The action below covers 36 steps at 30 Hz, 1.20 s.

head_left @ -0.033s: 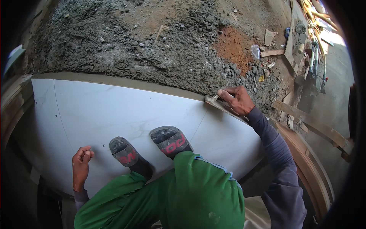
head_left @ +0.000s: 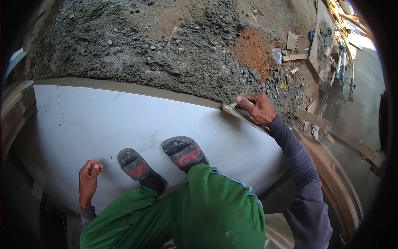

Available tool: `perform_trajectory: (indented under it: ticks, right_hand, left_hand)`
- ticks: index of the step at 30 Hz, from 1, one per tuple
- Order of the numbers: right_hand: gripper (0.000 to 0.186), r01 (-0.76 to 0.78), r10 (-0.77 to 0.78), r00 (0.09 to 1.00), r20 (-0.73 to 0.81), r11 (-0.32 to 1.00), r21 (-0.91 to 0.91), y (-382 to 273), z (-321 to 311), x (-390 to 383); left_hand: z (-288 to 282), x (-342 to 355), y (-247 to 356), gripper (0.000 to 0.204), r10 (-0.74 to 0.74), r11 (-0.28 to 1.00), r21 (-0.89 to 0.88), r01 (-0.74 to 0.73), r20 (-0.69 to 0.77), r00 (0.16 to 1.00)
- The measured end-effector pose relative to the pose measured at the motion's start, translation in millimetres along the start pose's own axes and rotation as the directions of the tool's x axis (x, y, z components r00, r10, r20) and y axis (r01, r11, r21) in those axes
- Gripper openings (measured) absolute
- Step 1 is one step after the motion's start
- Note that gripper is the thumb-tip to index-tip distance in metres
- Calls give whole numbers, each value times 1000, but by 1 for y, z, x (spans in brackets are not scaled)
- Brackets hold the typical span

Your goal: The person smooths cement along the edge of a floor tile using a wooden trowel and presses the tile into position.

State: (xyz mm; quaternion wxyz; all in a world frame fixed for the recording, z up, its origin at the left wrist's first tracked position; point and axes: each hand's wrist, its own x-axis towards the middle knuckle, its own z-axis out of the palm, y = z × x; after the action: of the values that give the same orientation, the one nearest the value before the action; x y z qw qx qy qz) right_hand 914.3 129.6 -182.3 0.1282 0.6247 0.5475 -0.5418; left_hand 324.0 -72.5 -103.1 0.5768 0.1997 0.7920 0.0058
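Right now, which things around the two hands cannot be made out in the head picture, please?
All in the head view:
- Handle of the flat hand tool: mostly covered by the right hand.
- Inside of the left hand: hidden by its own curled fingers, so I cannot tell whether it holds anything.
- White tiles beneath the sandals: covered by them.
- Left wooden frame: cut off by the dark fisheye rim.

A building site: rough grey mortar (head_left: 186,70) borders white floor tiles (head_left: 124,112), scrap wood (head_left: 295,57) lying about.
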Motion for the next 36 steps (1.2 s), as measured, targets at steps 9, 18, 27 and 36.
perform_trajectory:
  ticks: [9, 18, 27, 36]
  right_hand:
    - [61, 193, -184, 973, -136, 980, 56, 21, 15, 15]
    - [56, 71, -81, 996, 45, 979, 189, -35, 11, 19]
    - [55, 156, -152, 987, -55, 983, 97, -34, 21, 18]
    - [58, 166, -163, 985, -47, 984, 64, -39, 30, 25]
  left_hand:
    - [-3, 9, 9, 33, 106, 994, 6, -106, 24, 994]
    - [0, 7, 3, 33, 52, 997, 46, -57, 108, 993]
    - [3, 8, 5, 33, 26, 998, 54, -33, 139, 990]
    - [6, 8, 6, 33, 11, 998, 67, -20, 126, 992]
